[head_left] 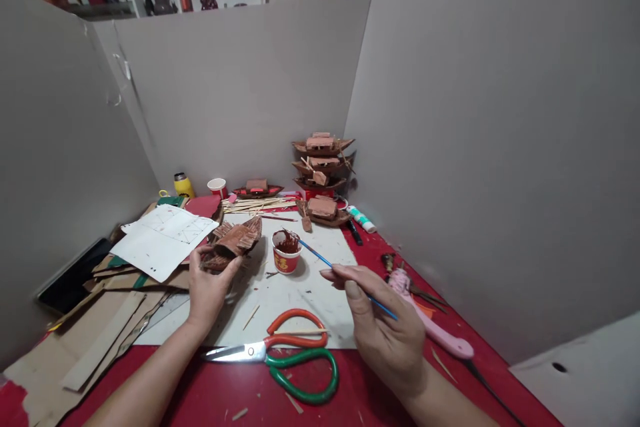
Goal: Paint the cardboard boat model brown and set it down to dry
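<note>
My left hand (214, 290) grips a small brown model boat (235, 240) by its near end, thumb on one side and fingers on the other. The boat has an arched roof and is tilted, its far tip pointing up and right. Between the fingertips of my right hand (383, 320) is a thin blue paintbrush (320, 255). Its tip reaches the rim of a red and white paper cup (287, 261), which has dark brown paint inside. Scissors (257, 351) with one orange and one green handle lie in front of the cup.
Finished-looking model boats (323, 160) are stacked at the back, with another boat (324, 210) before them. Cardboard pieces (110, 340) and a drawn-on paper sheet (167, 237) cover the left. A pink glue gun (450, 340) lies right. Grey partitions (240, 93) enclose the red table.
</note>
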The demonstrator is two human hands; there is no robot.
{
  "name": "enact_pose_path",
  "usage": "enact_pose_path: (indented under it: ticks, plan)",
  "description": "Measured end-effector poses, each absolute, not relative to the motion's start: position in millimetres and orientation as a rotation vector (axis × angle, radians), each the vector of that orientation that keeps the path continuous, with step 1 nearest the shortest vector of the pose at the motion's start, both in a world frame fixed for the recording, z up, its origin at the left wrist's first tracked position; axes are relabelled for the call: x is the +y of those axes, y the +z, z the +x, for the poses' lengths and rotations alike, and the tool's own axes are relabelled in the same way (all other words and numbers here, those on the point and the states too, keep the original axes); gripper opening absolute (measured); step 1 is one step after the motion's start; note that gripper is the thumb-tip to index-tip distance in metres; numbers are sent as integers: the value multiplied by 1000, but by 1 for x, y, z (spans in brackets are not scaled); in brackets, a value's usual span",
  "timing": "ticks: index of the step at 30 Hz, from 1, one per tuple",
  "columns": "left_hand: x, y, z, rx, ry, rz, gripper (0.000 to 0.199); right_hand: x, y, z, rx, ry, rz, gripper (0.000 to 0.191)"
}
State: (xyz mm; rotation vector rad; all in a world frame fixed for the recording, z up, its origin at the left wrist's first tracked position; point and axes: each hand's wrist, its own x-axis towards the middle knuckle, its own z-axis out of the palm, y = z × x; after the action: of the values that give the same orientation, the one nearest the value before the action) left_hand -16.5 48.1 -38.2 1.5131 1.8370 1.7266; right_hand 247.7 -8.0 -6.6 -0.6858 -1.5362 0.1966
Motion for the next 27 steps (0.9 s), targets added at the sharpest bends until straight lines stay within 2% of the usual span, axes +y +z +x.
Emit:
enact_pose_path:
  ticks: [15,22,24,27]
  plan:
    - [77,-46,1,1969,1706,1744,48,-11,1,248,-1551,174,-645,31]
    - [67,-47,1,1855,1547,1809,45,-11,7,248,-1547,173,-616,31]
    - [60,-46,-2,1812,1498,1808,48,-11,7,249,-1559,173,-608,33]
    - [47,-44,-8,1787,1452,1789,63,-10,7,250,-1579,165,-611,35]
